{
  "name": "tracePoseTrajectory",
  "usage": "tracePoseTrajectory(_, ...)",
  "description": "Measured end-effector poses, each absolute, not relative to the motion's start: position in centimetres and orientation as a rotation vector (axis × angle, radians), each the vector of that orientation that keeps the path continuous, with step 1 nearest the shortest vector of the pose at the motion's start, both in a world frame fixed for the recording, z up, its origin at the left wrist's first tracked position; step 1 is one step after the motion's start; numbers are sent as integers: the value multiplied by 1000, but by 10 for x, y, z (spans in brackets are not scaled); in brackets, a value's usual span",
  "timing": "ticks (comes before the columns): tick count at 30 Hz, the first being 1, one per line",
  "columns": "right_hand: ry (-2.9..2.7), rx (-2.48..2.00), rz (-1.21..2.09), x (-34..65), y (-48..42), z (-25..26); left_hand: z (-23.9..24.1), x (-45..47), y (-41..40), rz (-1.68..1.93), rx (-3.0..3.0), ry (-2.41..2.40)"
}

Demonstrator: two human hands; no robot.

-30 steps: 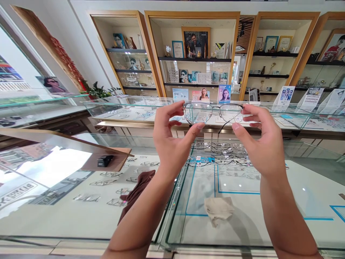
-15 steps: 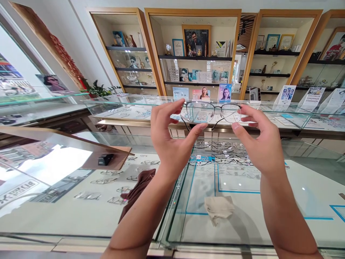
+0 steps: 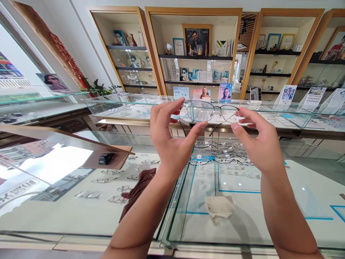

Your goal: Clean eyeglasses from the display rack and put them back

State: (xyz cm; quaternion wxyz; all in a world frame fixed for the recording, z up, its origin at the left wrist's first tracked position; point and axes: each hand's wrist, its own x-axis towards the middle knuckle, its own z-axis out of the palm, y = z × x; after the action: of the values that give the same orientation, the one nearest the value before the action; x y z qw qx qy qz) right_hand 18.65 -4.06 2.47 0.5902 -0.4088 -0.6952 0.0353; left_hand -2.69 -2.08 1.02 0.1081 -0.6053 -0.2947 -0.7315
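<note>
A pair of thin dark-framed eyeglasses (image 3: 217, 107) is held up in front of me, above the glass display counter. My left hand (image 3: 172, 136) grips the left end of the frame between thumb and fingers. At the opposite end, my right hand (image 3: 257, 138) pinches the frame near the right lens. The temples point down and toward me below the lenses. On the glass top beneath my hands lies a crumpled beige cloth (image 3: 219, 207). A brown cloth (image 3: 140, 190) rests beside my left forearm.
Glass display counters (image 3: 199, 230) hold rows of eyeglasses (image 3: 223, 158). A wood-edged mirror (image 3: 61, 154) stands at left, with a small black object (image 3: 106, 158) by it. Behind are another glass counter (image 3: 129, 114), standing cards (image 3: 225, 92) and wooden shelves (image 3: 194, 57).
The eyeglasses have turned slightly, their right end shifting a little left and down. My right hand has moved slightly left with it. The left hand stays almost still.
</note>
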Motion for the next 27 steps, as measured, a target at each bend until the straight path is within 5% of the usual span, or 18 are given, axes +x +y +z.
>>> tracePoseTrajectory(27, -1550, -781, -122, 176, -48, 25, 6, -48, 12, -2352, -2048, -843)
